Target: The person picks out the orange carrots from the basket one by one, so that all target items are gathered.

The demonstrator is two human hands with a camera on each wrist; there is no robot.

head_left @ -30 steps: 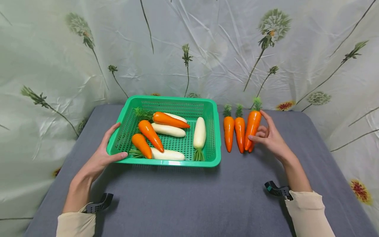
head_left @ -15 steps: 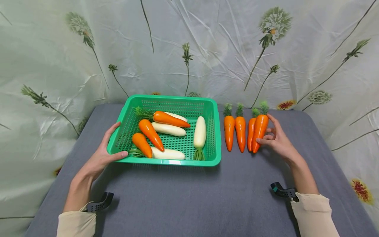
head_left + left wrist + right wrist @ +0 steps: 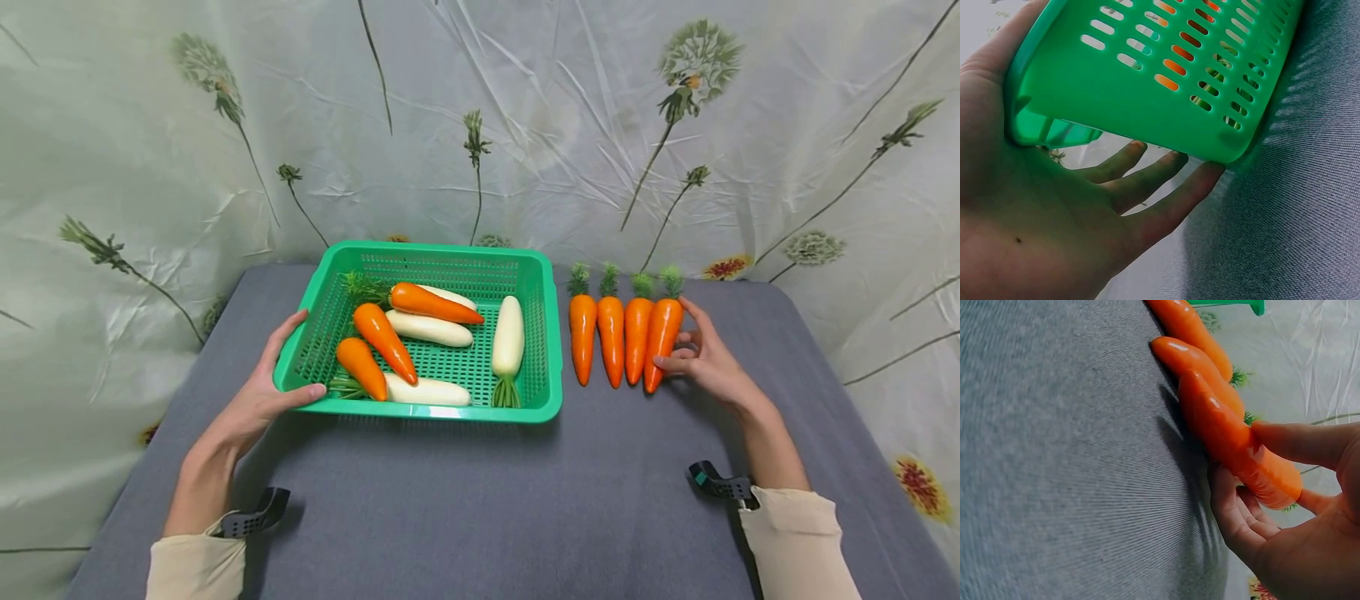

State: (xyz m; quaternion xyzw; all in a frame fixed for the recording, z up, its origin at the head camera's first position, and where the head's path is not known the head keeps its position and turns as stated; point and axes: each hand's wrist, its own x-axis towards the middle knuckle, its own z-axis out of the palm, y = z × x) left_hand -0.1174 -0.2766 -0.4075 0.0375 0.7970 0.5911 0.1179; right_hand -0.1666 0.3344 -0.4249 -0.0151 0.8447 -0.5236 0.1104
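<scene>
My left hand grips the near left corner of a green plastic basket, its thumb over the rim. In the left wrist view its fingertips reach the basket's lower wall. At the right, my right hand pinches an orange carrot with a green tuft, the rightmost of a row. In the right wrist view, the thumb lies on one side of this carrot and fingers on the other. Left of it lie another carrot, a third and one nearest the basket.
Inside the basket are three carrots, one being a tufted carrot, and several white radishes, including an upright-lying radish. A grey cloth covers the table. Behind it hangs a pale curtain printed with dandelions.
The right hand has moved its carrot to the right, then a little nearer, uncovering the carrot beside it, which now lies farther from the third. The left hand and basket stay put.
</scene>
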